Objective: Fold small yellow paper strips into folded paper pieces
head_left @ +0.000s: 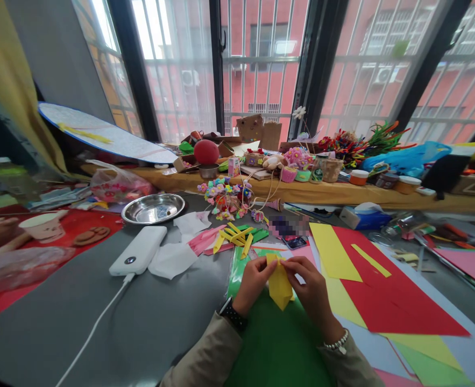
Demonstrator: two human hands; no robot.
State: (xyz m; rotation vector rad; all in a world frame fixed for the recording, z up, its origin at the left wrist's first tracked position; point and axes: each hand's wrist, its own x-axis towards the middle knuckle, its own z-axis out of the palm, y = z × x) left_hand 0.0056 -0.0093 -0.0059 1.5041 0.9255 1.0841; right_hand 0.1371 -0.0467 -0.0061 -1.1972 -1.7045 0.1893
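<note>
"One yellow paper (281,290), folded: location?"
"Above the green sheet (279,346), between left hand (254,282) and right hand (312,285)."
"State of hands?"
"Left: pinching its upper left edge. Right: fingertips pinched at its upper right corner. Beyond: yellow pieces (246,245), one loose pile; further left, one white power bank (142,247)."

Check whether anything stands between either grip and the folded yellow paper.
Nothing visible does: the left grip and the right grip both hold the folded yellow paper directly, above the green sheet.
</note>
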